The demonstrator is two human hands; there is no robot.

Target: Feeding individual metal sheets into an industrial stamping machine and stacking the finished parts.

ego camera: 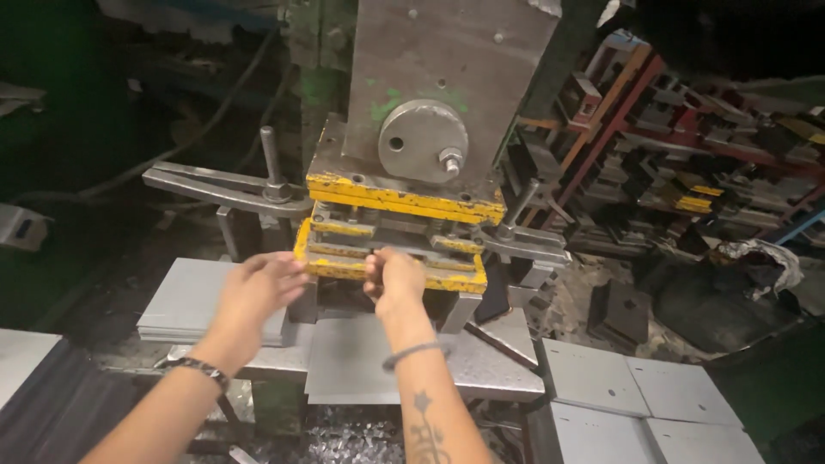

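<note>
Yellow press die (391, 258), long axis running left to right, just ahead of both hands at fingertip reach. Right hand (395, 279) nearer, curled at its front edge; left hand (258, 288) open, empty, just short.

Press ram block (447, 77): bare grey steel, dull, scuffed, green paint flecks. Die plates (391, 262): metal, yellow paint chipped and worn, rough edges. Clamp arm (215, 185): plain steel, matt. Sheet blanks (185, 301): smooth grey metal, faint sheen. Punched sheets (636, 387): flat, matt grey. Scrap swarf (352, 434): glittery metal. Left hand (258, 288) wristband: dark, beaded. Right hand (395, 279) band: thin, dull.
</note>
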